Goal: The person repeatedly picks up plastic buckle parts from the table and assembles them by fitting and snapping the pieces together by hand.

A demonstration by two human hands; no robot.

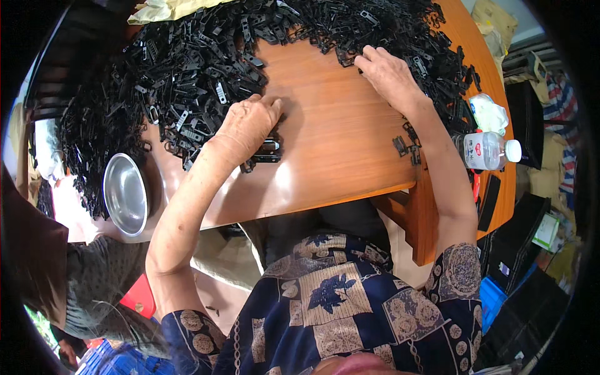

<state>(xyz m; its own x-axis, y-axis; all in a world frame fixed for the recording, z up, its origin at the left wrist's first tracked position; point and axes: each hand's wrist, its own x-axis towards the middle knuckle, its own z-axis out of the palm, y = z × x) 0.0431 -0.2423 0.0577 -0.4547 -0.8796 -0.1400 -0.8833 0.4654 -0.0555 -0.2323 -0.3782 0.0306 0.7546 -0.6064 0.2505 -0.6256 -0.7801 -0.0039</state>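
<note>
A wide pile of small black plastic clip-like parts covers the far and left side of the wooden table. My left hand rests at the pile's inner edge, its fingers curled down; whatever they hold is hidden beneath. Several black parts lie just below that hand, near the table's front edge. Farther back and to the right, my right hand reaches to the pile with bent, closed fingers. Black parts lie beside its fingertips; what is in its grip cannot be made out. A few loose parts lie by my right forearm.
A metal bowl stands at the left near edge. At the right are a clear plastic bottle lying on its side and a white-green soft packet. Another person's patterned sleeve is at the lower left. Yellowish sacking lies at the far edge.
</note>
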